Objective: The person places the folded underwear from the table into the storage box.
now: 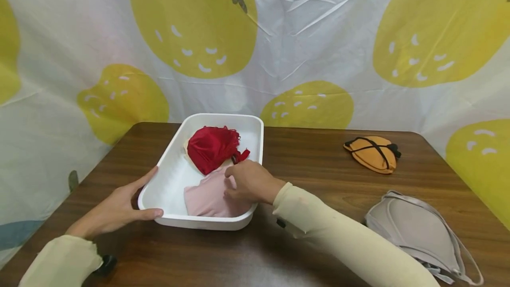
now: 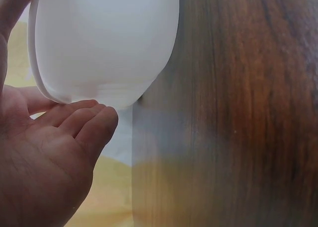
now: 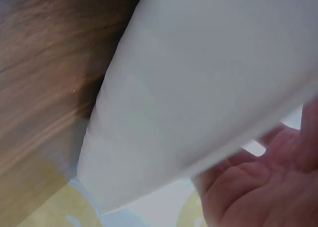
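Note:
A white rectangular tray [image 1: 199,222] stands on the table, holding a red satin bra [image 1: 209,147] with frilly edging and a smooth pink garment [image 1: 209,198]. The left hand [image 1: 113,209] grips the tray's near left corner, thumb along the front rim and fingers against the left side. In the left wrist view its fingertips [image 2: 107,117] press the outer wall. Reaching over the right rim, the right hand [image 1: 249,183] has bent fingers around the pink garment's upper right part. From the right wrist view the tray wall hides those fingertips.
On the brown wooden table [image 1: 311,158], a folded orange bra [image 1: 372,154] with black straps lies at the back right. A grey bra [image 1: 414,229] lies nearer, beside the right forearm. A curtain with yellow fruit prints [image 1: 195,21] hangs behind the table.

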Action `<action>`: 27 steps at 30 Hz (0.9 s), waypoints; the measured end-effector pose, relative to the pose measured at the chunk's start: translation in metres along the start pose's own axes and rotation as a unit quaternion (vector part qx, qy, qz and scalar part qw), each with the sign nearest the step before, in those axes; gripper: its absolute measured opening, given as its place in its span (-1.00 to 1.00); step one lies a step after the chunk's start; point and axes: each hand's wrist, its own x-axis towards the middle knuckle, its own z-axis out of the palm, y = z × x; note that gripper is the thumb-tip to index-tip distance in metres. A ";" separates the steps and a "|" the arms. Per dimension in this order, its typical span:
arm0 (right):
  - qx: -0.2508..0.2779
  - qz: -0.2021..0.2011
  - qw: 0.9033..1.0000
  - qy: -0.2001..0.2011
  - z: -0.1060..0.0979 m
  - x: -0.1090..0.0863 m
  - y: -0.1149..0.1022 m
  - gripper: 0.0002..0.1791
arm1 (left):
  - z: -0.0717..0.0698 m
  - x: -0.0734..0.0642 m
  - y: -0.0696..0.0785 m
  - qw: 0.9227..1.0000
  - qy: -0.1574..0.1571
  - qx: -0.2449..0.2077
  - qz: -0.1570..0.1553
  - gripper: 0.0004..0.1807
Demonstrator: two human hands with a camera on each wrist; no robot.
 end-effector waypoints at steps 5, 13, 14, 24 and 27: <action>0.064 -0.052 0.996 0.033 -0.007 -0.006 0.008 -0.67 | -0.001 -0.001 -0.002 1.000 -0.005 0.012 0.002 0.19; 0.081 -0.088 0.990 0.070 -0.026 -0.019 0.016 -0.77 | 0.002 0.002 -0.001 1.000 -0.011 0.011 -0.005 0.20; 0.083 -0.091 0.990 0.072 -0.029 -0.021 0.018 -0.79 | 0.001 0.002 -0.001 1.000 -0.011 0.010 -0.006 0.20; 0.093 -0.098 0.986 0.095 -0.056 -0.049 0.043 -0.89 | -0.001 0.003 -0.002 1.000 -0.012 0.010 -0.006 0.20; 0.096 -0.090 0.988 0.079 -0.063 -0.060 0.053 -0.86 | 0.000 0.002 -0.002 1.000 -0.013 0.006 0.000 0.20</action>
